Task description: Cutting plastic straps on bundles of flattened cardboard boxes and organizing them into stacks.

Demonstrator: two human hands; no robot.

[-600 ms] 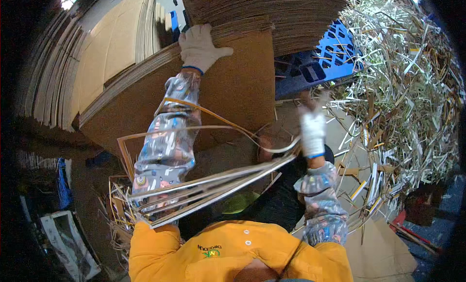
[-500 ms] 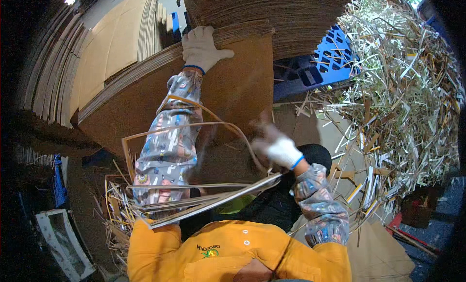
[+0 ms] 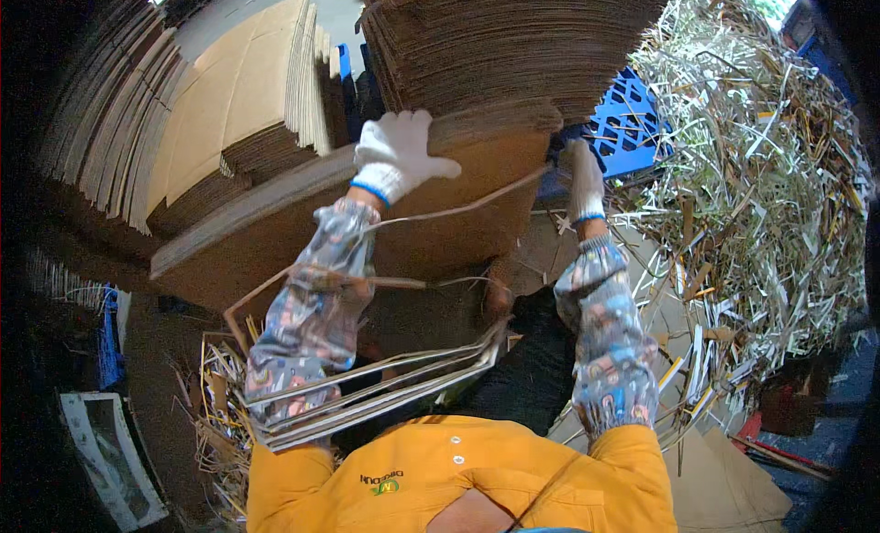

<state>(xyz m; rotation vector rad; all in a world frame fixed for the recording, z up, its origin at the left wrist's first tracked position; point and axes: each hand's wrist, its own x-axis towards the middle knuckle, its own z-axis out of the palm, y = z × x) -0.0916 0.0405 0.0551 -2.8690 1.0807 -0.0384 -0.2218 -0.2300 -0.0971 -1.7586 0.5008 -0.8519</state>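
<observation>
My left hand [image 3: 399,155], in a white knit glove, lies with spread fingers on the upper edge of a brown cardboard stack [image 3: 440,198]. My right hand [image 3: 584,180], gloved too, is at the stack's right corner with its fingers drawn together, partly in shadow. A thin cardboard strip [image 3: 467,208] runs from my left forearm to the fingers of my right hand, which appear closed on it. More bent strips [image 3: 385,386] hang looped round my left forearm and cross in front of my lap.
Tall cardboard stacks stand ahead [image 3: 513,47] and at the left [image 3: 238,93]. A blue plastic pallet [image 3: 628,125] sits beyond my right hand. At the right rises a big heap of shredded strips [image 3: 752,185]. More scraps [image 3: 225,395] lie by my left elbow.
My right hand has moved up and right from near my lap to the stack's corner, and a strip now stretches toward it. My left hand stays spread on the stack; the view has shifted slightly.
</observation>
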